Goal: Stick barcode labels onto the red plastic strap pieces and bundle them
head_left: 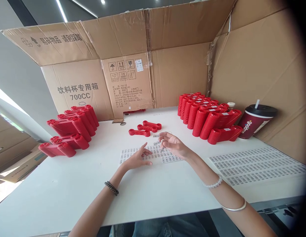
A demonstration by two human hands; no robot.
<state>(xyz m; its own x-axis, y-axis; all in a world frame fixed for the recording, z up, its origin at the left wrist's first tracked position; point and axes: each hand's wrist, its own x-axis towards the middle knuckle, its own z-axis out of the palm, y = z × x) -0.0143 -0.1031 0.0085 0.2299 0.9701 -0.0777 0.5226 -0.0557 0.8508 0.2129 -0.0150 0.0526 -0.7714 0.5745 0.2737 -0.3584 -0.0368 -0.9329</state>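
A white sheet of small printed labels [171, 158] lies on the table in front of me. My left hand [138, 158] is over its left part, fingers spread and holding nothing I can see. Above the sheet's far edge, my right hand [176, 146] has its thumb and fingers pinched together on a small strip of labels [156, 143]; the fingers partly hide it. Just beyond the hands, several red dumbbell-shaped plastic pieces [140, 132] lie loosely together.
Ribbed red pieces [80, 126] stand stacked at the left, with more stacked red pieces [202, 115], some labelled, at the right. A dark lidded cup [254, 123] leans right of them. Another label sheet [256, 164] lies front right. Cardboard walls [180, 75] enclose the table's back.
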